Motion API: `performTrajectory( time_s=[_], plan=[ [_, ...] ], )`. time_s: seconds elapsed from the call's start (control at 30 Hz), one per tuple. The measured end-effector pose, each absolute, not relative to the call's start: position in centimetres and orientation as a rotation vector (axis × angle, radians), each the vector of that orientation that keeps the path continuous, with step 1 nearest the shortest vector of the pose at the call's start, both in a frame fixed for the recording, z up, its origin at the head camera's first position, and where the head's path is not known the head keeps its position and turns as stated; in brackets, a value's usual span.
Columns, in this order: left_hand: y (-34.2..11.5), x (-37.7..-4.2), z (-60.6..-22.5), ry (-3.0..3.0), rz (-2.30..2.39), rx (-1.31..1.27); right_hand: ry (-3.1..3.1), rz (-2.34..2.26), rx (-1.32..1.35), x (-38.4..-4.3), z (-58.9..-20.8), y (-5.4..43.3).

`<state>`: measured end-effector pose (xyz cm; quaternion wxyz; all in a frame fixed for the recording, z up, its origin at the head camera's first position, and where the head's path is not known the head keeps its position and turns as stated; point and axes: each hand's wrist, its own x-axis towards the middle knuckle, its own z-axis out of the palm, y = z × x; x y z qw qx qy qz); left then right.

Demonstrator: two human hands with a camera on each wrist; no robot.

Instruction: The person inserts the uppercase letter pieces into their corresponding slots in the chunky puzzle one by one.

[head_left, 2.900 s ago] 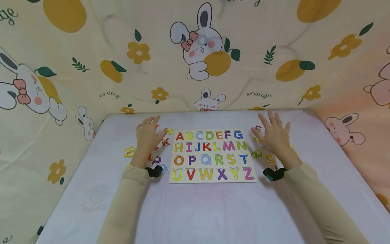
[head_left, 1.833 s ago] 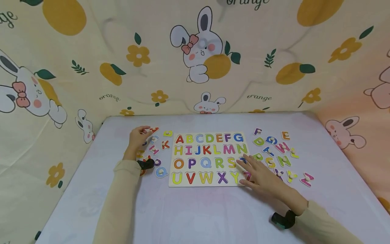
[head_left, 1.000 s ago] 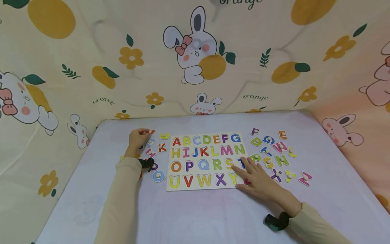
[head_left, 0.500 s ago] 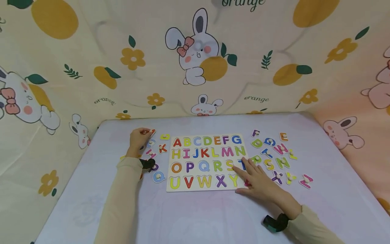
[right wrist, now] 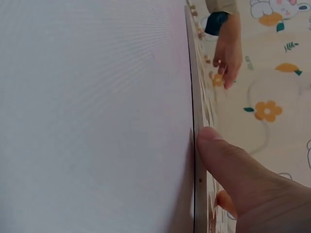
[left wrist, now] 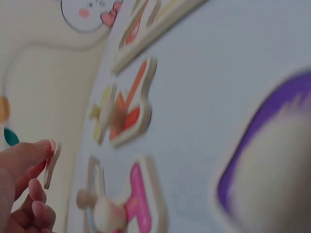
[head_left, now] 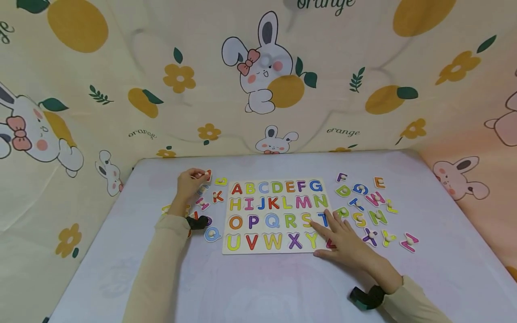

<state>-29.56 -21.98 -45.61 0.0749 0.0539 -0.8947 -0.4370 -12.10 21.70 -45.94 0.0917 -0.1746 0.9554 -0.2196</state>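
My left hand (head_left: 187,186) pinches a small red letter piece (head_left: 208,175) between thumb and fingertips, at the far left of the alphabet board (head_left: 262,228). In the left wrist view that letter piece (left wrist: 52,165) is seen edge-on, held off the table. My right hand (head_left: 349,237) rests with spread fingers on the board's lower right corner, partly covering the T and Z. The right wrist view has the thumb (right wrist: 228,155) lying against the board's front edge. Knobbed letters lie by the left hand, among them a red K (head_left: 218,196) and a pink I (head_left: 202,204).
A light blue Q (head_left: 212,234) lies left of the board, and some letters there are hidden under the left forearm. Right of the board several more are scattered, such as a purple X (head_left: 369,237) and a pink Z (head_left: 409,242). A printed cloth (head_left: 226,89) hangs behind the table.
Both hands hovered spread over the letters at first. The right hand came down onto the board's corner; the left took the red letter and has just lifted it slightly, moving right.
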Motion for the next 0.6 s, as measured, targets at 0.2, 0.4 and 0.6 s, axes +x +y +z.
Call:
performTrajectory(
  time_s=[0.2, 0.4, 0.6],
  plan=[
    [-20.3, -28.1, -45.2, -2.693, -1.364, 0.172, 2.86, -0.644, -0.535, -11.9, -46.0, 21.6],
    [-18.5, -27.2, -45.3, -2.723, -1.443, 0.257, 2.862, -0.637, -0.534, -11.9, -46.1, 21.6],
    [-17.2, -26.7, -45.3, -2.702, -1.532, 0.29, 2.875, -0.636, -0.55, -12.0, -46.1, 21.6]
  ],
)
